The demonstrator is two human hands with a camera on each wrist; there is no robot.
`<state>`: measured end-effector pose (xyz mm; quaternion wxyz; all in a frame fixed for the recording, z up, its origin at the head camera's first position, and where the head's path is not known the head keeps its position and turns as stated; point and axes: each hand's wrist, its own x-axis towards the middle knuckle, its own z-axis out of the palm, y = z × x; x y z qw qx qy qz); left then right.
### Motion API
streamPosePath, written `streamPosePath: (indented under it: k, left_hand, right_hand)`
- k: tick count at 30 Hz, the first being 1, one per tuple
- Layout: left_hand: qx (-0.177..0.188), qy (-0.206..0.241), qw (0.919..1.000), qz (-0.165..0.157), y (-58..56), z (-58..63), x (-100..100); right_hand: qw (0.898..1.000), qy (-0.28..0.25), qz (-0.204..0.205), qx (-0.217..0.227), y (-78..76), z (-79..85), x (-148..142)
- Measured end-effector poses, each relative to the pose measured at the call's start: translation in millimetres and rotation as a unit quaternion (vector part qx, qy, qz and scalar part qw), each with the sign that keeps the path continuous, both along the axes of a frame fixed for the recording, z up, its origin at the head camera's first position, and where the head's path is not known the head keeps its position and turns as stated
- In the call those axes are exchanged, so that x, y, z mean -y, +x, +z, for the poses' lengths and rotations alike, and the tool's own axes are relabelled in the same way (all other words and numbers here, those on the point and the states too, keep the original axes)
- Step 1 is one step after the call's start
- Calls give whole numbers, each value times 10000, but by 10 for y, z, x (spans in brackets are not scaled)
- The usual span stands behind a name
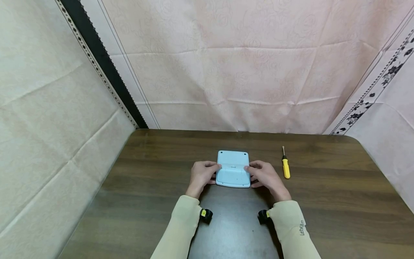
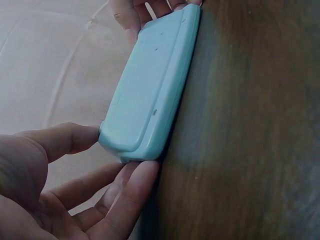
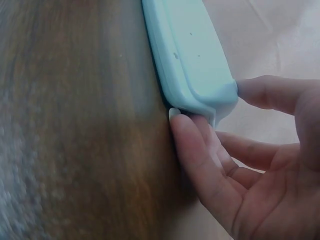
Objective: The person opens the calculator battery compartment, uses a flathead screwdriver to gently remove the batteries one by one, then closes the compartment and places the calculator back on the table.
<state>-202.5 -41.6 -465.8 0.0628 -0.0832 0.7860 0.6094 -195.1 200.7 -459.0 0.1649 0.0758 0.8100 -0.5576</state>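
Note:
A light-blue plastic device [image 1: 233, 177] with rounded corners and small holes near its corners lies on the wooden table; its exact kind is not clear. My left hand [image 1: 202, 175] pinches its left side, thumb on the upper face and fingertips at the lower edge. On the opposite side, my right hand [image 1: 266, 176] grips it in the same way. The left wrist view shows the device's thick rounded edge [image 2: 172, 100] close to the tabletop. In the right wrist view, the fingertips [image 3: 182, 130] touch its near end from below.
To the right of the right hand lies a screwdriver [image 1: 286, 167] with a yellow and black handle, its tip pointing away. Behind the wooden table [image 1: 155, 158] hangs a pale patterned cloth [image 1: 245, 79], with more cloth at both sides.

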Motion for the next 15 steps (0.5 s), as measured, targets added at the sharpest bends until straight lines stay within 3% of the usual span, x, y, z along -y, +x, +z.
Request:
streamPosePath:
  k: [9,15]
  left_hand:
    - [-83,-139,9998,-83,13,13,9]
    - [-455,-368,9971,-485,-26,0,99]
  right_hand:
    - [9999,102,-35,48,10,5,10]
    - [9996,261,61,-102,7,26,4]
